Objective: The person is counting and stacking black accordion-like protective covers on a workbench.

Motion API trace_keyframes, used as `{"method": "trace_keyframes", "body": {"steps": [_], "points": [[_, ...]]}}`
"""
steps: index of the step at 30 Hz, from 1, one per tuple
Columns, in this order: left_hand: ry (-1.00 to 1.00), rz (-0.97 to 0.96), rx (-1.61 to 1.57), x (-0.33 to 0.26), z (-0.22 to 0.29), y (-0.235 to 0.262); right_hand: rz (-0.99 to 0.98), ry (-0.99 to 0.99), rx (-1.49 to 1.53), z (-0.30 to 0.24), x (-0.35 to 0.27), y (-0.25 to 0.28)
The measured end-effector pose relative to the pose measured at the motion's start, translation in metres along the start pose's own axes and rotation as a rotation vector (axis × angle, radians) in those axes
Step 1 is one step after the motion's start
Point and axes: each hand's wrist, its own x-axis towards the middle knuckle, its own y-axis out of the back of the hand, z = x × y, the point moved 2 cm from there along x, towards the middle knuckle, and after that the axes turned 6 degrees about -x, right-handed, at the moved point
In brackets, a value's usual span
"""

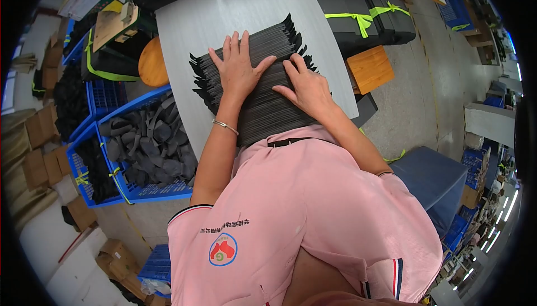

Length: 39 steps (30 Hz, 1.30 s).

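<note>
A fanned stack of thin dark grey flat pieces [268,43] lies on a grey table [224,10] in front of me. My left hand [238,68] rests flat on top of the stack with its fingers spread. My right hand [307,85] lies beside it on the stack's right part, fingers pointing left and pressing on the top pieces. Neither hand grips anything. A thin bracelet sits on my left wrist. My pink shirt hides the near edge of the stack.
A blue crate [142,194] of dark grey cut pieces stands at my left, with more blue crates and cardboard boxes [39,155] beyond. Bundles of dark sheets tied with yellow-green straps [363,18] lie at the far right. A wooden stool [370,68] and a round wooden seat [152,63] flank the table.
</note>
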Motion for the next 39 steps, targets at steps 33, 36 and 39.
{"method": "trace_keyframes", "body": {"steps": [33, 36, 39], "points": [[-0.002, 0.027, -0.042, 0.005, -0.003, -0.001, 0.040, -0.013, -0.070, 0.000, 0.016, -0.006], [-0.018, 0.053, -0.045, 0.011, -0.004, -0.001, 0.107, 0.009, -0.069, 0.003, 0.016, -0.010], [-0.027, 0.064, -0.050, 0.012, -0.003, 0.005, 0.116, 0.004, -0.038, 0.000, 0.011, -0.002]]}}
